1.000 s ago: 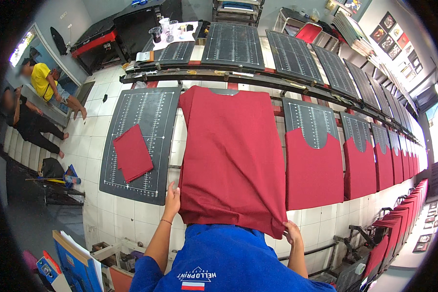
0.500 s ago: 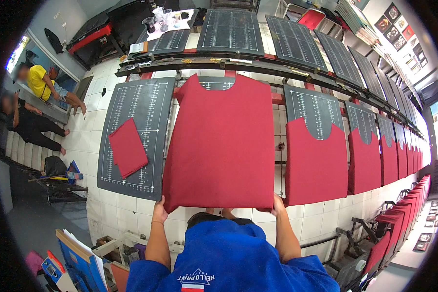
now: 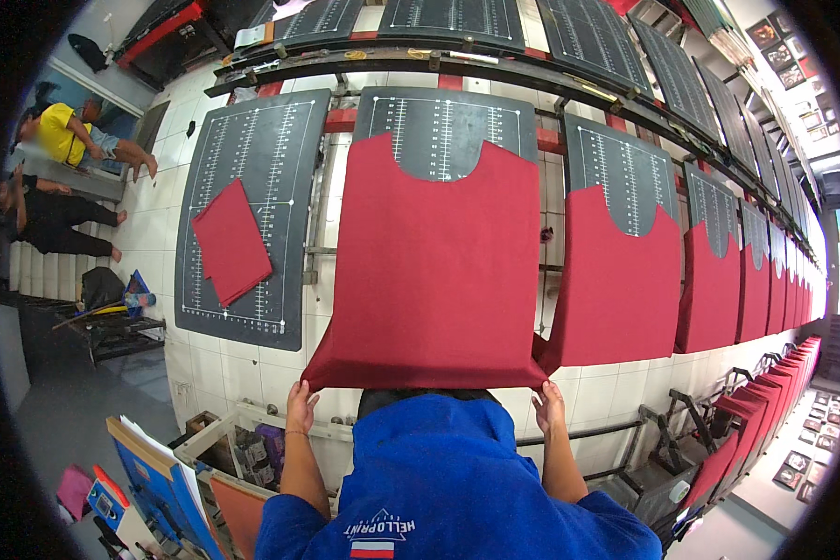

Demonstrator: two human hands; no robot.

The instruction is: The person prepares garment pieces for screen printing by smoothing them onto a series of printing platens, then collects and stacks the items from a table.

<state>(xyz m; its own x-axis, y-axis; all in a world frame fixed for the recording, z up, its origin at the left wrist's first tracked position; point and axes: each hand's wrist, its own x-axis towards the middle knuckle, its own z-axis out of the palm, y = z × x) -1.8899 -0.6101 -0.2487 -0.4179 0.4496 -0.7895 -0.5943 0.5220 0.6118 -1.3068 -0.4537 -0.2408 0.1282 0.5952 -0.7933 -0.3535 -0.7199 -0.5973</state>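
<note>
While it covers most of a dark board point(image 3: 495, 112), the big red cloth point(image 3: 434, 271) lies with its neck curve pointing away from the person. Its long way runs from the person toward the far end of the board. The left hand point(image 3: 301, 408) pinches the near left corner. The right hand point(image 3: 549, 408) seems to pinch the near right corner, but its fingertips are hard to see. The cloth hides the board's near part. To the left, a folded cloth point(image 3: 233, 245) sits tilted on another board point(image 3: 196, 289). Far right, small red cloths point(image 3: 793, 289) blur together.
</note>
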